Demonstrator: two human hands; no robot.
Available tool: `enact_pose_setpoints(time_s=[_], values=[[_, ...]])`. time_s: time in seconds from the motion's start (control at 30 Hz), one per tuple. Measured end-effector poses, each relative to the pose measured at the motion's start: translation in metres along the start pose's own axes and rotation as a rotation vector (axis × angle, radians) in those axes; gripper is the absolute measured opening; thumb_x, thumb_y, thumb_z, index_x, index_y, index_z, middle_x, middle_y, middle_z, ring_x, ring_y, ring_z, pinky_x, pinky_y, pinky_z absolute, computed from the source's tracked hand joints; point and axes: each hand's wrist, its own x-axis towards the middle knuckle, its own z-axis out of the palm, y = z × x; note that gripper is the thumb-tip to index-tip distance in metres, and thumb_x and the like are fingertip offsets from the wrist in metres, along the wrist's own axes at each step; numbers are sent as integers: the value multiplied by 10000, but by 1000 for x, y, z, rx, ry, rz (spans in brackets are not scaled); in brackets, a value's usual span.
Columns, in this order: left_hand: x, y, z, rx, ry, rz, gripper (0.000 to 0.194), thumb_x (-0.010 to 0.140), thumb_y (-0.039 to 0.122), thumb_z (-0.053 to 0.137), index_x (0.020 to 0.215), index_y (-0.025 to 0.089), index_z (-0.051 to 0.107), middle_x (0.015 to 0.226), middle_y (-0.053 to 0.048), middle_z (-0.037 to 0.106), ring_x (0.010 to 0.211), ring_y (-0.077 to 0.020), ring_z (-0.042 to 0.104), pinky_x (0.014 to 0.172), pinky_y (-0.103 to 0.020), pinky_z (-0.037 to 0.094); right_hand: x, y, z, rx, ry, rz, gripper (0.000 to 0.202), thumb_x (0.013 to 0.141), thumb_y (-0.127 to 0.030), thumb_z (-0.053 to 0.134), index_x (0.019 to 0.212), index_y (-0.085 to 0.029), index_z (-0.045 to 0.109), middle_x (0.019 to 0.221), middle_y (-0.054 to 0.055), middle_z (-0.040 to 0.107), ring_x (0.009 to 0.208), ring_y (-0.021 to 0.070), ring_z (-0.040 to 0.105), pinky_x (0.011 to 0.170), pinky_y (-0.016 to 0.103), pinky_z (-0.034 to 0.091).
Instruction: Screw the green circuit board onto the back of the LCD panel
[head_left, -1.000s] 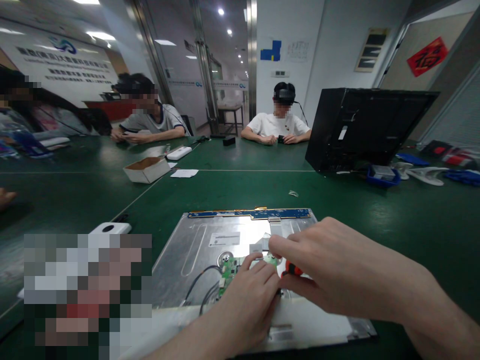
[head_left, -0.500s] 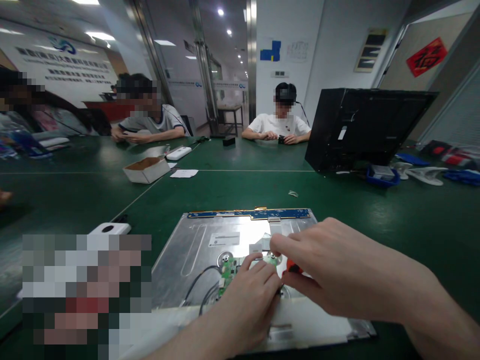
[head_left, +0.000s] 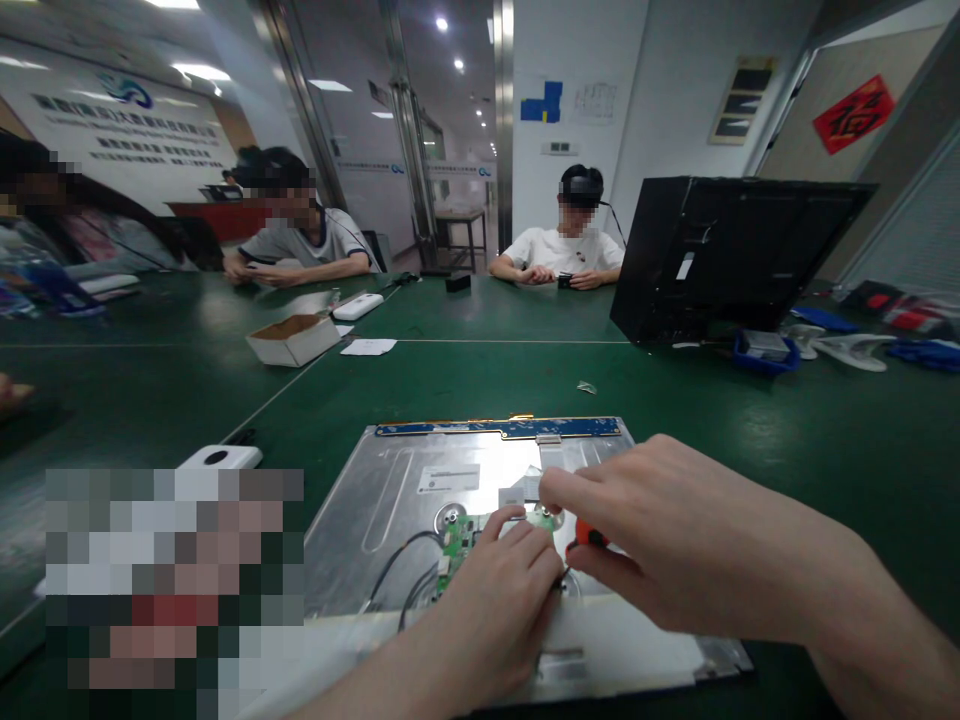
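A flat metal display panel lies on the green table, with a narrow blue circuit strip along its far edge. On its middle sits a small green circuit board, partly covered by my left hand. The left fingers rest over the board, stretched forward; the thumb is hidden. Just to the right, my right hand is closed around an orange-and-black screwdriver, seen only in part, its tip low near the left fingertips. Black cables curve from the board's left side.
A black monitor housing stands at the back right beside a blue tray. At the left are an open white box and a white device. Several people sit around the table, one opposite.
My hands hold almost the same place over the board; slightly more of the orange handle shows. The person opposite has shifted a little to the right.
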Motion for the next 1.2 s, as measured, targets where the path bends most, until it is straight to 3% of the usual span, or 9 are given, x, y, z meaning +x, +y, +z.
enact_pose_setpoints(time_s=[0.17, 0.33, 0.63, 0.83, 0.97, 1.2], values=[[0, 0, 0, -8, -9, 1, 241, 869, 164, 497, 1084, 220, 592, 1049, -71, 672, 1078, -263, 582, 1085, -476, 302, -1, 1, 0, -13, 6, -14, 54, 894, -247, 560, 932, -224, 531, 781, -10, 653, 652, 165, 581, 532, 285, 296], [0, 0, -3, -11, -29, 7, 251, 879, 166, 491, 1098, 223, 599, 1065, -78, 675, 1105, -271, 576, 1084, -479, 296, -3, 1, -3, 43, -47, -45, 184, 828, -167, 601, 981, -216, 511, 876, 2, 651, 738, 161, 593, 582, 277, 358], [0, 1, 0, 2, 13, 4, 210, 888, 148, 486, 1048, 212, 605, 1016, -70, 675, 1035, -255, 604, 1073, -479, 325, 1, 3, 1, -26, 22, 3, 43, 916, -245, 536, 945, -231, 509, 768, -21, 646, 634, 161, 572, 517, 277, 268], [0, 0, -1, 2, -2, 27, 234, 878, 157, 506, 1091, 212, 587, 1058, -74, 666, 1066, -260, 591, 1079, -479, 313, -3, 2, -2, 30, -10, -51, 135, 832, -185, 580, 941, -214, 504, 860, 2, 638, 684, 165, 563, 533, 283, 306], [0, 0, -2, 6, -8, 22, 224, 880, 153, 501, 1075, 215, 592, 1043, -75, 671, 1062, -258, 594, 1077, -475, 312, -2, 2, -1, 23, -19, -32, 119, 851, -138, 557, 907, -220, 492, 817, -13, 635, 639, 153, 548, 519, 276, 296], [0, 0, 0, -3, 11, 6, 225, 881, 150, 499, 1072, 213, 600, 1036, -72, 670, 1051, -258, 596, 1074, -477, 322, 1, 3, 0, -20, 13, 6, 41, 916, -246, 540, 949, -233, 520, 797, -14, 658, 674, 170, 596, 536, 281, 290]])
